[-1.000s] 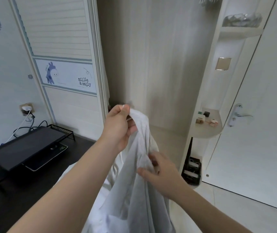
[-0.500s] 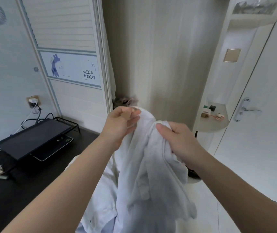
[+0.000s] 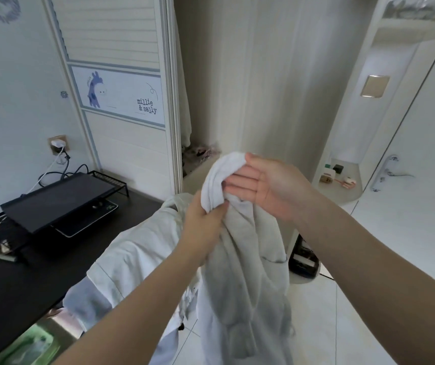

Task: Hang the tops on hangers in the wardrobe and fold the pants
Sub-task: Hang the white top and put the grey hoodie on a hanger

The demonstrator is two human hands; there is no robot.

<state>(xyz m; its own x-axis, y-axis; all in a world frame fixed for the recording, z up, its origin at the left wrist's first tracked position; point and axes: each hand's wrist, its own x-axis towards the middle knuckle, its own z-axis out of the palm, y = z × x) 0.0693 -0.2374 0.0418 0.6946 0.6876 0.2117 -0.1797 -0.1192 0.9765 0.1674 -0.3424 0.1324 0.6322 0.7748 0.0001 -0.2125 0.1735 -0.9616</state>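
Note:
A white garment (image 3: 242, 262) hangs bunched in front of me, its long folds dropping past the bottom of the view. My left hand (image 3: 205, 225) grips the gathered cloth just under its top. My right hand (image 3: 269, 185) holds the top of the bunch, its fingers lying over the fabric with the cloth draped across them. Behind it stands the wardrobe (image 3: 263, 75) with its sliding door (image 3: 121, 101) pushed left. More white clothing (image 3: 132, 259) lies heaped below my left forearm. No hanger shows.
A dark desk (image 3: 5, 291) on the left carries a black monitor stand (image 3: 55, 198) and cables. Corner shelves (image 3: 342, 185) with small items sit right of the wardrobe, next to a white door with a handle (image 3: 387, 172). A black rack (image 3: 303, 259) stands on the tiled floor.
My right hand rose from the lower folds to the top of the garment. My left hand slid down from the top to grip just beneath it. The view shifted slightly right.

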